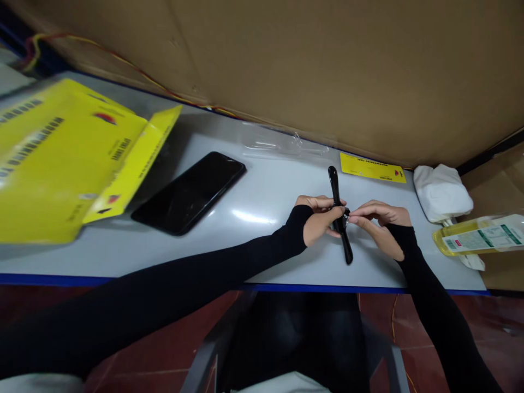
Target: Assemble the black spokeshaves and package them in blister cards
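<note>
A black spokeshave point(346, 245) with two long handles stands roughly across the view, above the grey table point(262, 262). My left hand point(321, 218) is closed around its middle, with the thumb on top. From the right, my right hand point(379, 218) pinches a small shiny metal part point(346, 217) at the tool's centre between thumb and fingertips. Its exact shape is too small to tell, and the fingers partly hide it. Behind the tool lies a yellow printed card point(372, 167).
Yellow woodworking-tool packages point(49, 164) fill the left end, beside a black phone point(190, 191). Clear plastic packaging point(282, 143) lies near the cardboard wall point(286, 65). At right are a white cloth bundle point(442, 191) and a bottle of yellow liquid point(478, 234).
</note>
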### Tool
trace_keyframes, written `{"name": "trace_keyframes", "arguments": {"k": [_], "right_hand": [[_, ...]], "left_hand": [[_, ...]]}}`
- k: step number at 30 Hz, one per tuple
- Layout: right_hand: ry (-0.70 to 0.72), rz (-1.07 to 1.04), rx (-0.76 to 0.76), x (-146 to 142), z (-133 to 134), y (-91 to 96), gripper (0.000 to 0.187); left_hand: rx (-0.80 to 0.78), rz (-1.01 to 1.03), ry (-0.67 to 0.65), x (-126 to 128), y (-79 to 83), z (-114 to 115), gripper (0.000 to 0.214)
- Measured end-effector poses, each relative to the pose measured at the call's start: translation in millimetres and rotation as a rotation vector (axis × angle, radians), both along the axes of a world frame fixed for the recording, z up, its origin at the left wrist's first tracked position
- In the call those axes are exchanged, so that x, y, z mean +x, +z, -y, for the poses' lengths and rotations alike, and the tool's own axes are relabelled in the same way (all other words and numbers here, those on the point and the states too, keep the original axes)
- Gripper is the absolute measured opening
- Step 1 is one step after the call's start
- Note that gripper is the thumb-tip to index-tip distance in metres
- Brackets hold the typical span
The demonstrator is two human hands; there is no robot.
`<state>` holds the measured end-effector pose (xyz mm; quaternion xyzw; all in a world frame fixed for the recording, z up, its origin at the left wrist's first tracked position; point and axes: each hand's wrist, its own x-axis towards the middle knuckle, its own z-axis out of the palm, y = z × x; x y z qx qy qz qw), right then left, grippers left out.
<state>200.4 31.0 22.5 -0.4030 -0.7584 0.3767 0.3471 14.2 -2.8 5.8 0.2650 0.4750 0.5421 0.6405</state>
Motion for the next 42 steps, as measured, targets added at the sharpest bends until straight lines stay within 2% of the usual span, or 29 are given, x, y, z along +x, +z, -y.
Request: {"name": "trace_keyframes", "arguments": {"k": [3,9,16,22,26,31,36,39,42], "right_hand": [[-0.012,-0.008,-0.021,-1,1,-2.4,0.021],[-0.109,0.076,0.035,-1,9,-3.0,0.022],[-0.171,0.085,-0.092,-8,12,2.8,0.036],[-0.188,0.194,0.149,-15,19,4.8,0.038],[-0.182,0.232,0.214,-17,22,2.0,0.04],[-0.11,0.238,0.383,-19,23,-5.0,0.032],[-0.082,0.345,0.57,-19,22,-8.6,0.028],[-0.062,0.365,0.574,-19,20,-8.8,0.027],[-0.054,0.301,0.48,-20,20,-8.2,0.025]], "left_hand": [[0.004,0.005,0.001,1,0.5,0,0.008],[-0.005,-0.001,0.025,1,2.8,3,0.01],[-0.019,0.001,0.035,2,1.7,3,0.008],[-0.019,-0.008,0.037,2,-5.2,1,0.004],[-0.006,-0.007,0.039,1,-8.3,1,0.002],[-0.006,-0.015,0.042,1,-6.0,2,0.002],[-0.03,-0.035,0.033,1,-3.7,3,0.004],[-0.037,-0.058,0.028,2,-2.6,3,0.004],[-0.032,-0.085,0.025,3,-1.0,4,0.006]]}}
